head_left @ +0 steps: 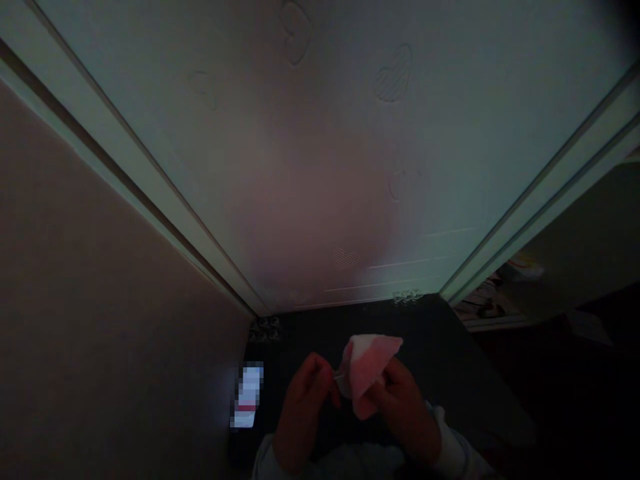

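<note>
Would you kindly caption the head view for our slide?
In dim light, the right hand holds a pink-and-white cloth while the left hand pinches something thin and pale beside it.

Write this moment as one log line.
left hand: pinches thin pale strip | right hand: holds pink-and-white cloth | below: dark flat tabletop

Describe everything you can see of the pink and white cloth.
The pink and white cloth looks soft, with a pale patch near its top edge. It is bunched in folds, one corner pointing right, above the dark surface. The right hand grips it; a thin pale strip at its left side runs to the left hand. Dimness hides its weave.
</note>
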### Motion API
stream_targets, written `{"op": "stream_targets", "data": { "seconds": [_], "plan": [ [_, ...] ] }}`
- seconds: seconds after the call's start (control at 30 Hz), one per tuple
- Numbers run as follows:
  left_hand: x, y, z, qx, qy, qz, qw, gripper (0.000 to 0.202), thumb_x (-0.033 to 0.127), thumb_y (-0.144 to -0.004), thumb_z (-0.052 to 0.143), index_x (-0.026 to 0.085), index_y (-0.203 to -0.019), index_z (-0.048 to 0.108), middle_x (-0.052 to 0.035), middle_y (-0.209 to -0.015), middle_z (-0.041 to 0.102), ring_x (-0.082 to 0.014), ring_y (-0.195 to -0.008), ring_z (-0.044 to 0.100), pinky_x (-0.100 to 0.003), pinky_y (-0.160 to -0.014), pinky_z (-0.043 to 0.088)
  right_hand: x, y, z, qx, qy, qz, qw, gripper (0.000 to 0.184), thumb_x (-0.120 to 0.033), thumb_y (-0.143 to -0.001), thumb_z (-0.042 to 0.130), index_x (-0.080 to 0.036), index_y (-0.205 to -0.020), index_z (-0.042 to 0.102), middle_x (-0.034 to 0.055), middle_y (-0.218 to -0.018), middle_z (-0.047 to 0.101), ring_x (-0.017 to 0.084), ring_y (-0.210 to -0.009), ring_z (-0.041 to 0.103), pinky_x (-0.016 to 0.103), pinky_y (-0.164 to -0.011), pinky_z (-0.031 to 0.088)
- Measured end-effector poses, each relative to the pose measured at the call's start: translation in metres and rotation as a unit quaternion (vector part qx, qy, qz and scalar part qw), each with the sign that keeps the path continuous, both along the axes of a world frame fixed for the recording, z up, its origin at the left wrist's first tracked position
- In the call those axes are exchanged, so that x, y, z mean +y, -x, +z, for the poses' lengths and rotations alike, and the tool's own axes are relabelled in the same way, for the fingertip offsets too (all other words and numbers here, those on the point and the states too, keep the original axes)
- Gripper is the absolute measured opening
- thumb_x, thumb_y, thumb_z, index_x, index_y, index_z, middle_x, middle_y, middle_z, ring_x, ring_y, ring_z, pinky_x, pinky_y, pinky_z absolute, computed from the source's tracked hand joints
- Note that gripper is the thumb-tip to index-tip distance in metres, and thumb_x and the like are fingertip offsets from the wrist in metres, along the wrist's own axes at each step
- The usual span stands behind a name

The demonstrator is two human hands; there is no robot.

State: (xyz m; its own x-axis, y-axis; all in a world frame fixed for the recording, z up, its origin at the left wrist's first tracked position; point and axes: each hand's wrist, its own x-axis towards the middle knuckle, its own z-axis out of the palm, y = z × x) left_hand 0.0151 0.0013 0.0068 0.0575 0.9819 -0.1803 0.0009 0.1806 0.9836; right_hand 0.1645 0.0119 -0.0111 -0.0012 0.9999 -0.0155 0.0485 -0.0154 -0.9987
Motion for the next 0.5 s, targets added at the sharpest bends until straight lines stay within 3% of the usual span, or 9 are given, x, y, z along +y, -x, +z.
{"op": "stream_targets", "data": {
  "seconds": [0.37, 0.5],
  "plan": [
    [-0.013, 0.015, 0.009, 0.028, 0.007, 0.038, 0.999, 0.037, 0.052, -0.083, 0.048, 0.019, -0.065, 0.049, 0.0039, -0.056, 0.049, -0.014, -0.058, 0.044, -0.025, -0.059, 0.034, 0.001, 0.016, 0.003, -0.005, -0.028, 0.06, 0.998, 0.014, -0.027, -0.065, 0.057, -0.015, -0.064, 0.064, 0.0039, -0.065, 0.063, 0.018, -0.06, 0.056, 0.026, -0.054, 0.045],
    [-0.011, 0.017, 0.011, 0.041, 0.005, 0.013, 0.999, 0.038, 0.052, -0.084, 0.046, 0.02, -0.063, 0.047, 0.0038, -0.057, 0.048, -0.0141, -0.058, 0.044, -0.025, -0.06, 0.035, -0.001, 0.016, 0.004, -0.004, -0.029, 0.051, 0.998, 0.013, -0.026, -0.064, 0.057, -0.015, -0.064, 0.064, 0.0043, -0.067, 0.064, 0.018, -0.062, 0.057, 0.026, -0.057, 0.046]
  ]
}}
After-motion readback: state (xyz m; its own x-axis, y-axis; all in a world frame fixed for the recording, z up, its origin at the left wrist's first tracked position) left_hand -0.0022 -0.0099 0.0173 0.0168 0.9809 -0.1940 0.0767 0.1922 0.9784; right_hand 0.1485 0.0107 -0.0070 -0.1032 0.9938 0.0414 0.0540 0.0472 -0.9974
